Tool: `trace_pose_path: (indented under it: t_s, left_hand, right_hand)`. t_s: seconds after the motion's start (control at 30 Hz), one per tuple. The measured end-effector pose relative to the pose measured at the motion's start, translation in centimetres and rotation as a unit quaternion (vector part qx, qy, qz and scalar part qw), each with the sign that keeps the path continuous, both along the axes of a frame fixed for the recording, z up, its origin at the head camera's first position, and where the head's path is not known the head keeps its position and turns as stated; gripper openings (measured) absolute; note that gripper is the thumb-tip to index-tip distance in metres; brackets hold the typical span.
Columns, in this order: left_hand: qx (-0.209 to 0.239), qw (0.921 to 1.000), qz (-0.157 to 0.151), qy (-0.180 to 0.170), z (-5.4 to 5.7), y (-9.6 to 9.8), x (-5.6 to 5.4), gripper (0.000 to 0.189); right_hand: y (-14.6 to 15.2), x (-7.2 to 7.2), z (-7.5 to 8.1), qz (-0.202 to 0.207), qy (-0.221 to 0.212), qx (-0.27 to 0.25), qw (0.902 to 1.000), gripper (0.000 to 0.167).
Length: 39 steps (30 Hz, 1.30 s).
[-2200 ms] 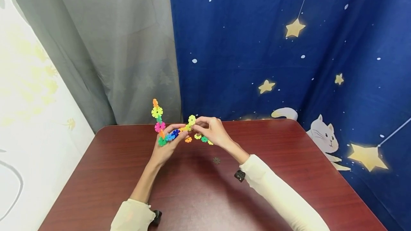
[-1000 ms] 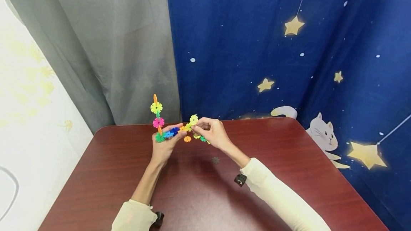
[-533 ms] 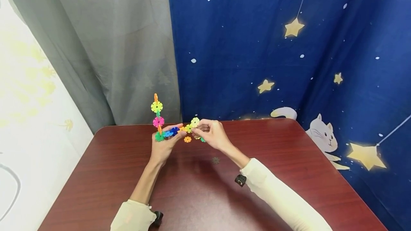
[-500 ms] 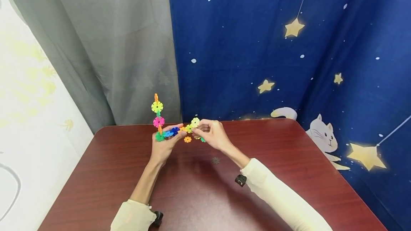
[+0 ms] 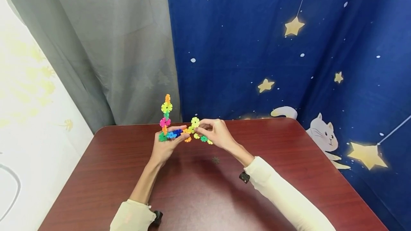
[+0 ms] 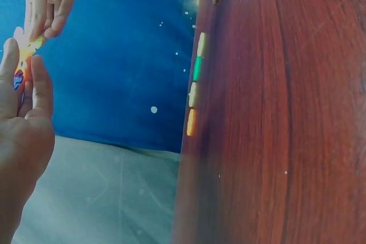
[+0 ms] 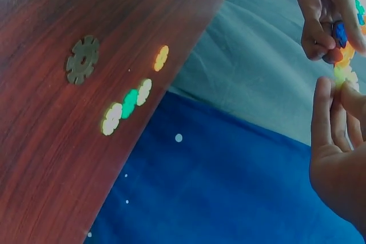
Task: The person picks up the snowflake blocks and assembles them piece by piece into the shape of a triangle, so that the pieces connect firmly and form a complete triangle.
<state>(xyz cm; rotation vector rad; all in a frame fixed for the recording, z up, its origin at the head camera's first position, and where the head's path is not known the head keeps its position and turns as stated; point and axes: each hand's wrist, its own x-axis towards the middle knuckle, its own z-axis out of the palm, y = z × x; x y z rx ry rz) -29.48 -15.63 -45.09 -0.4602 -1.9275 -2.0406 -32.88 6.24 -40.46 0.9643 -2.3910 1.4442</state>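
Observation:
An L-shaped chain of interlocking snowflake discs is held above the table. Its upright arm runs from an orange disc at the top through yellow, green and pink to a green corner disc. From there, light blue, dark blue and orange discs lead right to yellow ones. My left hand grips the chain around the blue and orange discs, between thumb and fingers. At the right end, my right hand pinches a yellow disc with thumb and forefinger; another yellow disc stands above it.
Loose discs lie on the table near its far edge: orange, yellow, green and another yellow. A dull grey-brown disc lies closer to me. Curtains hang behind the table.
The chain's upright arm has shifted right and leans slightly. The right hand has moved a little right, and the loose green and yellow discs beneath it show more fully. Both hands keep their hold.

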Motion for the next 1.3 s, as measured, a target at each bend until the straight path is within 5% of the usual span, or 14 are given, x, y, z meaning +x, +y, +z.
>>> trace_pose_path:
  t_s: [0.53,0.7,1.0,1.3]
  left_hand:
    - [0.002,0.9999,0.016,-0.006,-0.3,0.6,0.3,0.033]
    - [0.013,0.9995,0.027,0.013,-0.2,0.7,0.2,0.032]
    - [0.038,0.9986,0.025,0.028,0.1,0.9,0.1,0.030]
    - [0.035,0.9982,0.038,0.031,0.2,1.0,0.1,0.030]
  right_hand:
    - [-0.4,0.2,0.8,-0.018,0.052,0.024,0.9982,0.006]
    - [-0.7,0.3,0.5,-0.020,0.028,-0.017,0.9993,0.008]
    - [-1.1,0.3,-0.4,0.004,-0.090,-0.123,0.9884,0.012]
    - [-0.9,0.5,-0.8,0.001,-0.102,-0.136,0.9855,0.012]
